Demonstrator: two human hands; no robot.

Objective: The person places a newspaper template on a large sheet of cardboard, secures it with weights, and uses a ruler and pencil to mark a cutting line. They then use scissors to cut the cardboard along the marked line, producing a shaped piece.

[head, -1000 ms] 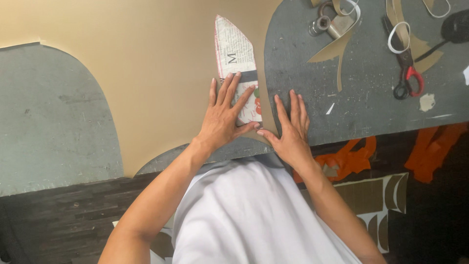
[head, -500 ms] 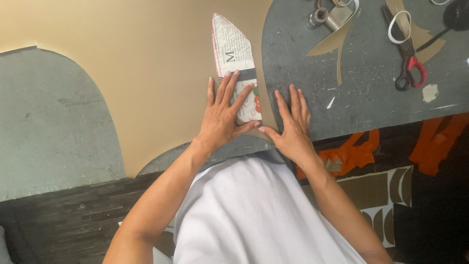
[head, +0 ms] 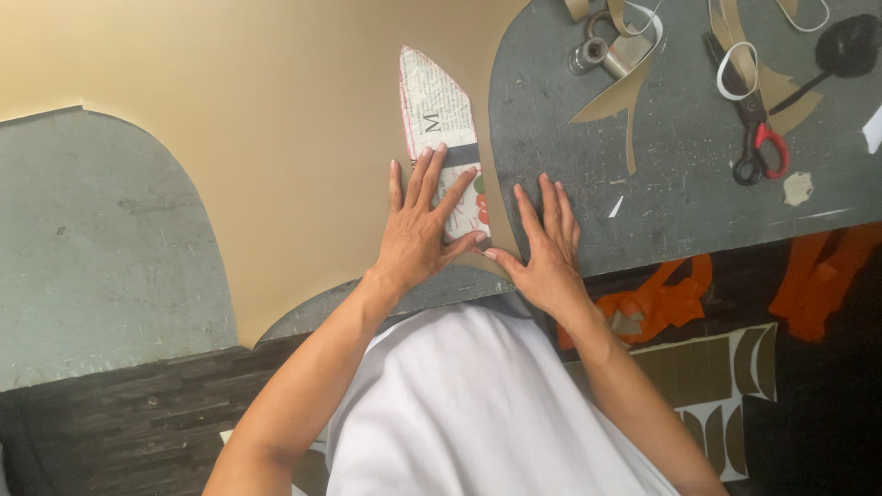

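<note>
The left hand (head: 418,234) lies spread flat, pinning the newspaper pattern (head: 441,138) to the tan sheet (head: 257,138). The right hand (head: 547,248) presses flat beside it. Even pressure should stop the pattern slipping.

Under the left hand (head: 418,230) lies a folded newspaper piece (head: 439,119), white with grey print and a black band, with red and green patches by the thumb, on a plain tan sheet (head: 276,138). The right hand (head: 544,248) presses on a dark grey table (head: 680,184) flecked with pale scuffs. Far beyond its fingers lie scissors (head: 749,129) with black and red handles, and nearer the wrist orange scraps (head: 657,303) on a dark floor.
</note>
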